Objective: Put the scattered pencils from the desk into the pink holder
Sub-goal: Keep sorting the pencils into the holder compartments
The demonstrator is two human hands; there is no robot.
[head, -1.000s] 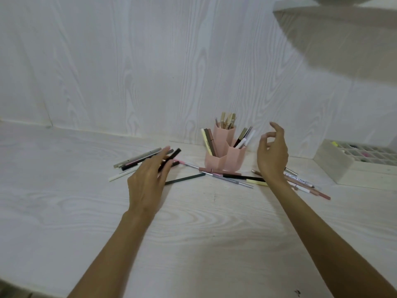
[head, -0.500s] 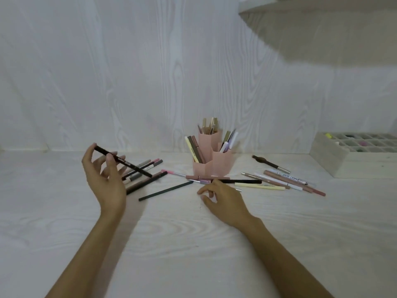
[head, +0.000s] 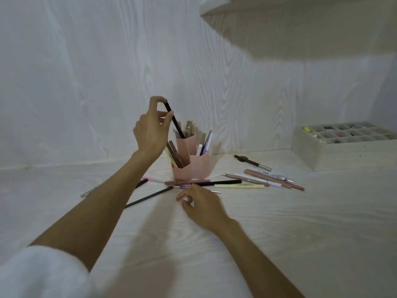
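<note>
Fingers point(head: 166, 117) of left hand point(head: 150, 134) pinch slim dark pencil point(head: 175, 121), now lifted from desk point(head: 279, 233), tip entering pink plastic holder point(head: 189, 160); right hand point(head: 202, 204) loosely curled, holding nothing.

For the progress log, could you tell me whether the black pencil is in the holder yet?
Partly in: the left hand pinches the black pencil, tip inside the pink holder.

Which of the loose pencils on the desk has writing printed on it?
The white pencil right of the pink holder, lettered SWEET MINT along its barrel. The other pencils lying around it show no readable lettering.
</note>
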